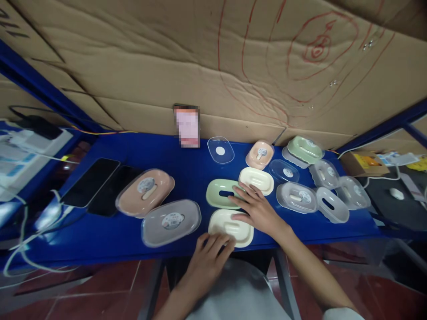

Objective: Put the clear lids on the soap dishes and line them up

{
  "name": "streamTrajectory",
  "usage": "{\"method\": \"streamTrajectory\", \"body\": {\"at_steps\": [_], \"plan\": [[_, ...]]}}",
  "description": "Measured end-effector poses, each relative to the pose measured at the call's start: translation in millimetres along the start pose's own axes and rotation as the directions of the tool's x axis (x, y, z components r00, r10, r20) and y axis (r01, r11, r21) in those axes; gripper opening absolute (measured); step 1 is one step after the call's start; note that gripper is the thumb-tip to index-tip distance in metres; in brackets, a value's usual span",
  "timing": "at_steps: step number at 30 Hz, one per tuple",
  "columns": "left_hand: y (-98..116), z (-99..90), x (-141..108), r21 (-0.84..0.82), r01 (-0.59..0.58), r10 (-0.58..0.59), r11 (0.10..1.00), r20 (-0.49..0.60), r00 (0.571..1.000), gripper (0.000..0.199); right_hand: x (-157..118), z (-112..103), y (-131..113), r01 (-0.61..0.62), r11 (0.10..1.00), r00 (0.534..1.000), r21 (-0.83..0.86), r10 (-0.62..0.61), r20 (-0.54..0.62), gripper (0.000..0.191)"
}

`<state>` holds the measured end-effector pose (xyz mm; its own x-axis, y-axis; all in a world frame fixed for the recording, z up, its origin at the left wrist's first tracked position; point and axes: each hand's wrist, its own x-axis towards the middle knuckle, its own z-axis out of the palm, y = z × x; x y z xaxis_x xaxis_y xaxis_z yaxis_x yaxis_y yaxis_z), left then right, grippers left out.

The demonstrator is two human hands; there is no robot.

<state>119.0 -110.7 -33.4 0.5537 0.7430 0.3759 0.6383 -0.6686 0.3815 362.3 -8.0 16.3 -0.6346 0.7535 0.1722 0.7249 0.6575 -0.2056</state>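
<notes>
A cream oval plastic dish (231, 227) with a raised middle ridge lies at the table's near edge. My left hand (211, 253) is at its near left side, fingers bent and slightly apart, fingertips at the rim. My right hand (258, 209) reaches over from the right with fingers spread, the thumb above this dish. Its fingertips are over the right end of a pale green oval piece (215, 194) with a dark slot, which they partly hide. Just behind the fingers lies a second cream dish (255, 178). Whether the right fingers touch the green piece I cannot tell.
Left on the blue table (160, 151) are a peach box (131, 200), a lilac labelled box (190, 218) and dark phones (91, 182). Several grey boxes (292, 204), a clear lid (213, 144) and a green box (296, 151) lie right and behind. Cardboard (150, 66) walls the back.
</notes>
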Motion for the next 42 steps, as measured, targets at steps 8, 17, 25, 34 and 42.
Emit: {"method": "streamTrajectory", "body": {"at_steps": [8, 17, 25, 34, 42], "plan": [[-1.6, -2.2, 10.0, 0.035, -0.022, 0.022, 0.999, -0.013, 1.0, 0.037, -25.4, -7.8, 4.7, -0.122, 0.962, 0.99, 0.243, 0.135, -0.037, 0.036], [0.4, -6.9, 2.8, 0.097, 0.018, -0.006, 0.995, -0.126, 0.992, 0.043, -39.2, -9.1, 1.1, -0.057, 0.994, 0.987, 0.09, 0.07, -0.146, 0.036], [-6.2, -5.8, 25.6, 0.108, -0.039, 0.051, 0.993, -0.11, 0.993, 0.036, -73.3, 13.0, -48.1, 0.028, 0.999, 0.997, -0.039, -0.03, -0.067, 0.039], [-8.1, -3.7, 26.9, 0.104, -0.023, 0.031, 0.994, -0.068, 0.997, 0.032, -33.6, -10.1, -27.1, 0.019, 0.986, 0.999, 0.166, -0.011, -0.051, 0.04], [-4.5, 1.6, 34.9, 0.112, 0.02, -0.006, 0.994, -0.123, 0.992, 0.026, 137.5, 12.4, 25.3, -0.226, 0.923, 0.951, 0.311, 0.278, -0.137, 0.025]]}}
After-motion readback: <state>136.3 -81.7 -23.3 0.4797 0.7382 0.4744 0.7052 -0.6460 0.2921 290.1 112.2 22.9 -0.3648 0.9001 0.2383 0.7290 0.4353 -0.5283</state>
